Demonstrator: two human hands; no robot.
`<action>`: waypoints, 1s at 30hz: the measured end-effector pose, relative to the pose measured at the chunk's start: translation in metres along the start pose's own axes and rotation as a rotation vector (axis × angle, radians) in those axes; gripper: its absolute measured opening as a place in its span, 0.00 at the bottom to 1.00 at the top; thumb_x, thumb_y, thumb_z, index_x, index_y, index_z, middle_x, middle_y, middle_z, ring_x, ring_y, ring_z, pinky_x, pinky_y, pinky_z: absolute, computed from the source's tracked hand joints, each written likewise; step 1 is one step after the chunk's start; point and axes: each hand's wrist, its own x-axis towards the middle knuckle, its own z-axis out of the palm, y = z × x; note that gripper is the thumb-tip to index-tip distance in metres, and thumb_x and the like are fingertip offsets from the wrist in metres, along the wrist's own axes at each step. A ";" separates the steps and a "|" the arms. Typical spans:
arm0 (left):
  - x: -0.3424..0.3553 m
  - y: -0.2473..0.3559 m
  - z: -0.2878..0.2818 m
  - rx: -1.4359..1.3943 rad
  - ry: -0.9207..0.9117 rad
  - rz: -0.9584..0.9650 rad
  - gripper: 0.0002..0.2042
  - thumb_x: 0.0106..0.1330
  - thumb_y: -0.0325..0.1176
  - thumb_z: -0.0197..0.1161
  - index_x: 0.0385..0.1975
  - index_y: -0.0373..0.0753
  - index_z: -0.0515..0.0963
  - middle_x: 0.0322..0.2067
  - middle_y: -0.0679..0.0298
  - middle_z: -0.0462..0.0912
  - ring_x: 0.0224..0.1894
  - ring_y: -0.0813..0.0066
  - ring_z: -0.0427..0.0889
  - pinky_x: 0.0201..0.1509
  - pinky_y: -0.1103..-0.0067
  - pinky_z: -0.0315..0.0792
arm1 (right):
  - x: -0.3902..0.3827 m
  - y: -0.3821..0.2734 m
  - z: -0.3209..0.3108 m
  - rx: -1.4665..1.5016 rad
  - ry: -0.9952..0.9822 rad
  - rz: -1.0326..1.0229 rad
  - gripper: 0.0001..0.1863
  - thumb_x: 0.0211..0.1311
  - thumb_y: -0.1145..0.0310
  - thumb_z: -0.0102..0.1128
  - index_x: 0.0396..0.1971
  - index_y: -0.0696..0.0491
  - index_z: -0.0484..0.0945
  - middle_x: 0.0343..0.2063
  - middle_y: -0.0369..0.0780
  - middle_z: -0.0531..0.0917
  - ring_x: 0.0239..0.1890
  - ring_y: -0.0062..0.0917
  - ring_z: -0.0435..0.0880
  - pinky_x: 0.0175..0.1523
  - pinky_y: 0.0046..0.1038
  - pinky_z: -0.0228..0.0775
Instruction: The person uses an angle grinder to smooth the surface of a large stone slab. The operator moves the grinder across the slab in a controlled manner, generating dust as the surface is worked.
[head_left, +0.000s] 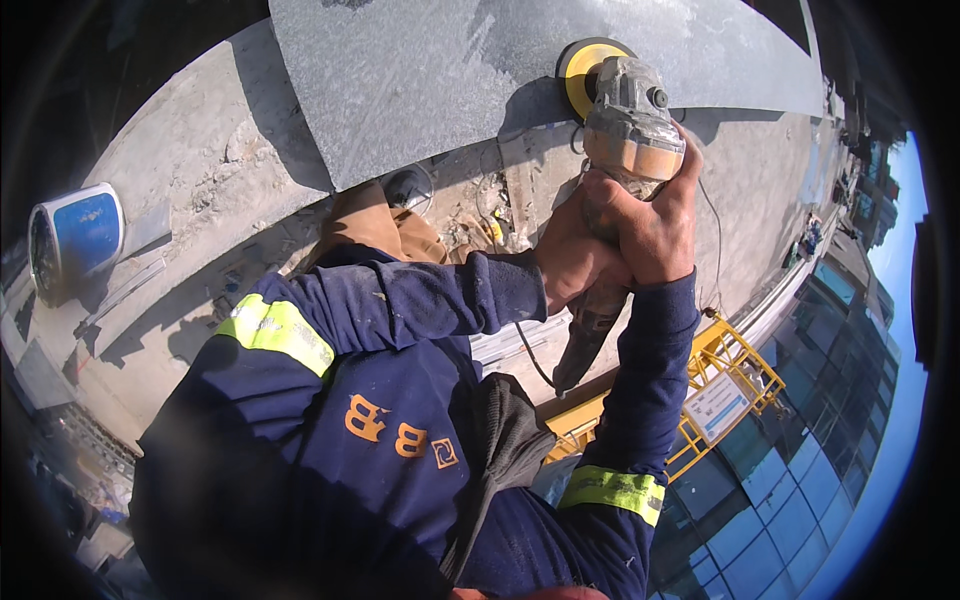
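Note:
Both hands are wrapped round an angle grinder [632,125] with a dusty orange and grey head. My left hand [575,245] closes on its body, crossing close beside my right hand [655,225], which grips nearer the head. The grinder's dark rear end and cord hang below my hands. A yellow and black disc [577,72] on the head lies over a grey metal sheet [400,90], near its lower edge. Whether the disc touches the sheet or spins, I cannot tell. Some fingers are hidden behind the tool.
A blue and white bucket [88,235] stands on the concrete at the left. Rubble [235,165] lies under the sheet's edge. To the right are a yellow metal frame [735,370] with a white sign and a glass facade [780,490]. A thin cable [716,225] trails across the concrete.

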 end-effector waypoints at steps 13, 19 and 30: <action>0.015 -0.009 0.001 0.069 -0.067 0.032 0.40 0.34 0.12 0.61 0.57 0.35 0.65 0.44 0.56 0.79 0.45 0.62 0.81 0.43 0.71 0.78 | 0.003 0.009 -0.013 -0.048 0.009 -0.013 0.50 0.43 0.60 0.76 0.64 0.58 0.54 0.50 0.50 0.78 0.52 0.36 0.80 0.58 0.31 0.70; 0.025 0.000 0.002 0.105 -0.127 -0.174 0.37 0.34 0.11 0.61 0.54 0.34 0.66 0.42 0.56 0.79 0.44 0.63 0.82 0.41 0.72 0.79 | 0.010 0.007 -0.015 0.089 0.065 0.085 0.50 0.42 0.60 0.76 0.63 0.58 0.55 0.49 0.49 0.79 0.51 0.36 0.80 0.57 0.32 0.71; 0.055 -0.001 0.009 0.106 -0.096 -0.106 0.22 0.37 0.15 0.63 0.39 0.30 0.76 0.29 0.56 0.82 0.30 0.63 0.83 0.31 0.70 0.78 | 0.034 0.017 -0.025 -0.031 0.138 0.087 0.49 0.42 0.59 0.77 0.61 0.62 0.57 0.46 0.49 0.79 0.48 0.34 0.81 0.54 0.32 0.74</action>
